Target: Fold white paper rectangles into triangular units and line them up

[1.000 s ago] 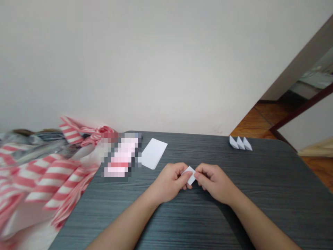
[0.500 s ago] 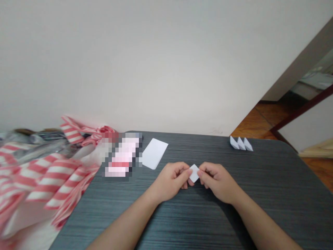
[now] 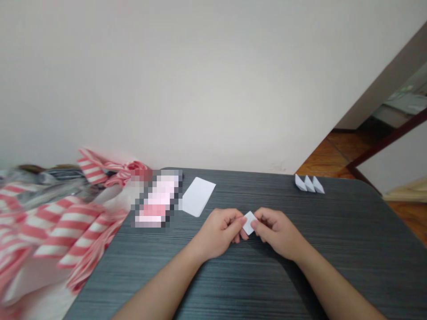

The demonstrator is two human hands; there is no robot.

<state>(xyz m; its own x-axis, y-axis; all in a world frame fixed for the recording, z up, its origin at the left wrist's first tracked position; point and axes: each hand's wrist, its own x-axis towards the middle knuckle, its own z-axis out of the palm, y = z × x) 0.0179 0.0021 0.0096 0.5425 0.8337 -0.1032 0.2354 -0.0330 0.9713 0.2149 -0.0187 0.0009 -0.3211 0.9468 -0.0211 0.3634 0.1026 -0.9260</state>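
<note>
A small piece of folded white paper (image 3: 248,223), diamond-shaped from here, is held just above the dark table (image 3: 233,284). My left hand (image 3: 224,231) pinches its left corner between thumb and fingers. From the other side, my right hand (image 3: 275,232) grips the right corner, its thumb lying on the paper's face. The fingers behind the paper are partly hidden. Beyond my left hand lie white paper sheets (image 3: 199,196), flat on the table. Three folded white paper pieces (image 3: 309,183) with pointed tips stand in a row near the far right edge.
A pixelated pinkish, dark-edged object (image 3: 158,198) lies at the table's left. Red-and-white striped cloth (image 3: 73,226) is heaped beside that edge. A pale wall (image 3: 213,89) rises behind the table, and wooden floor (image 3: 328,153) shows at the right.
The small folded paper has shifted slightly right between my fingers. My right thumb now reaches further over its face. Both hands keep nearly the same place.
</note>
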